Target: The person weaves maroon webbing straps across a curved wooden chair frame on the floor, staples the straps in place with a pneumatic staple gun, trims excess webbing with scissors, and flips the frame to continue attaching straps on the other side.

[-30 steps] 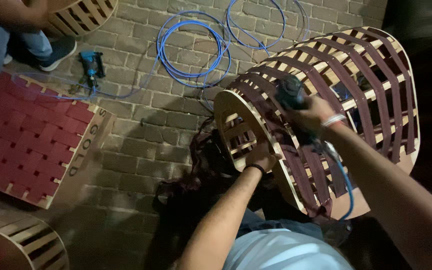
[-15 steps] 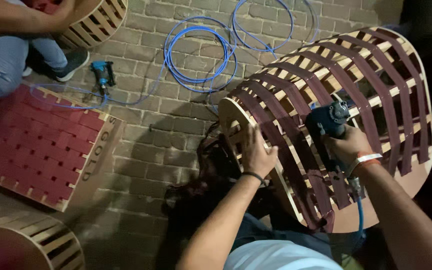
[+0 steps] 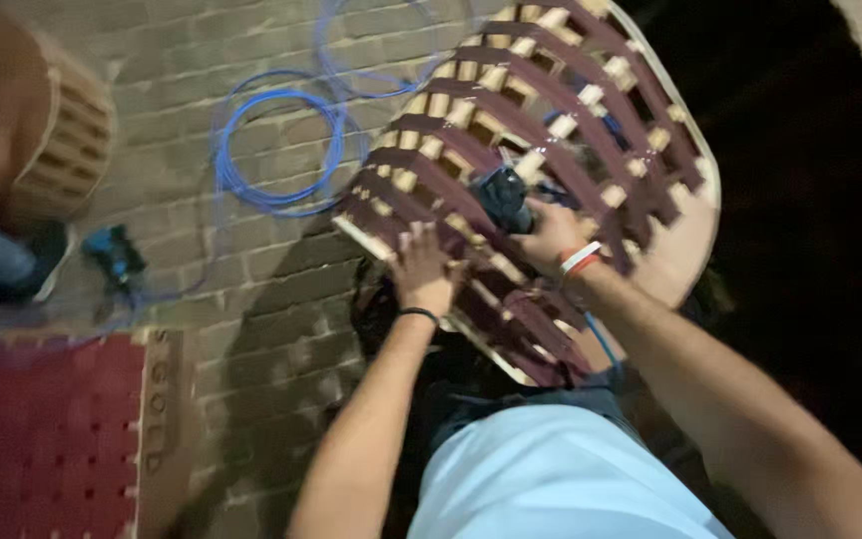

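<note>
both hands shifted left: right hand [image 3: 549, 232] wraps stapler [image 3: 503, 198], left hand [image 3: 421, 269] flat on frame [image 3: 551, 130].

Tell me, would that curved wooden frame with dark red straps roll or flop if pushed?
The frame probably stays stiff: wooden slats hold its shape. Its rounded side may let it rock or roll, so the left hand steadies its edge. The straps alone look flexible.

Motion blur smears everything. The right hand [image 3: 549, 232] covers most of the dark tool [image 3: 503, 197]; left of the left hand [image 3: 421, 271], the red woven panel [image 3: 47, 439] runs off frame.
</note>
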